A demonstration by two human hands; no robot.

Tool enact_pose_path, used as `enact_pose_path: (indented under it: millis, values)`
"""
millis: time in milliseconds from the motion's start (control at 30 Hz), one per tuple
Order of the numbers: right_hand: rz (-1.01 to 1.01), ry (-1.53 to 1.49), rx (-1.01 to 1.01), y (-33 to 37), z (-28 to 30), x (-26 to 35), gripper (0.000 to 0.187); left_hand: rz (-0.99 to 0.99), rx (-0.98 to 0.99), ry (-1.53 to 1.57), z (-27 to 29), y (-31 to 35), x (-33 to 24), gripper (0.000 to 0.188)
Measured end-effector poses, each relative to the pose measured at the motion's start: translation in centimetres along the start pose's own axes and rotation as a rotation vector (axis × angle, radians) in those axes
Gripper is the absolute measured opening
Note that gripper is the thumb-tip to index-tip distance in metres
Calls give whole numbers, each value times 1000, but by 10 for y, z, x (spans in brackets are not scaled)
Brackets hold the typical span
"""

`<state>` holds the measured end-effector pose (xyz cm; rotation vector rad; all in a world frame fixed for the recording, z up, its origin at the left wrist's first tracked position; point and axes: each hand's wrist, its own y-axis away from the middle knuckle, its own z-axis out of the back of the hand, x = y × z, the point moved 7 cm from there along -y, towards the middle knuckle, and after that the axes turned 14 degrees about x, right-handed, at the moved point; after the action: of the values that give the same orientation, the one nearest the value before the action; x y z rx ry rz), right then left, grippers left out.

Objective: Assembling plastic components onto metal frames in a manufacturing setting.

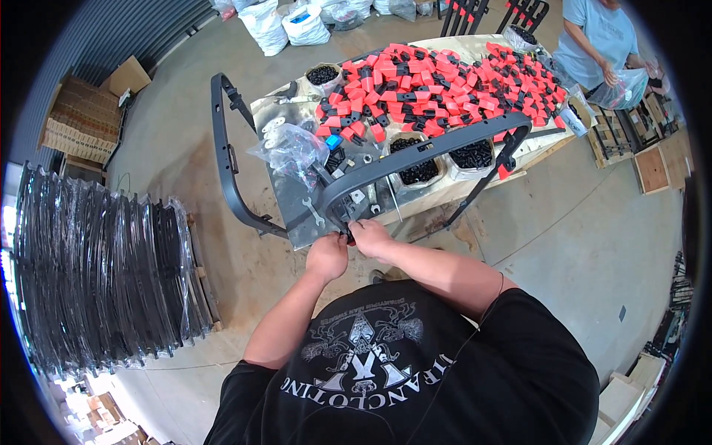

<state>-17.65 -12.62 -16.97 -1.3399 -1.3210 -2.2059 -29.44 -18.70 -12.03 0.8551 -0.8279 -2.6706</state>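
The light is bright and rather even, and the concrete floor (519,230) carries only soft shadows. At the far left rim it burns to white, with a bluish fringe. Plastic wrap (174,252) on the stacked black bars (81,289) gives many small glints. The corrugated wall (159,37) bends into a curve, and blackness surrounds the round view. The middle is quite sharp, but between the left hand (327,257) and right hand (371,239) details are too dark and small to tell.

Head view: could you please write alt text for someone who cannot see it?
The left hand and right hand meet at the near end of a curved black frame, by a table heaped with red and black parts. A co-worker stands at upper right.
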Motion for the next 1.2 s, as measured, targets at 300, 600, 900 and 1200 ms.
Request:
enact_pose_path:
  millis: [300,600,900,1200]
  values:
    - [-243,355,-644,-21,97,-143,44,-4,-7,-25,-1,2,0,40]
    - [40,-663,-38,-31,74,-121,14,-1,-12,23,-6,0,3,40]
    - [363,-440,415,81,50,-116,30,-32,-119,167,-19,2,18,41]
    - [291,346,56,99,66,-105,41,-109,-186,267,-25,7,3,33]
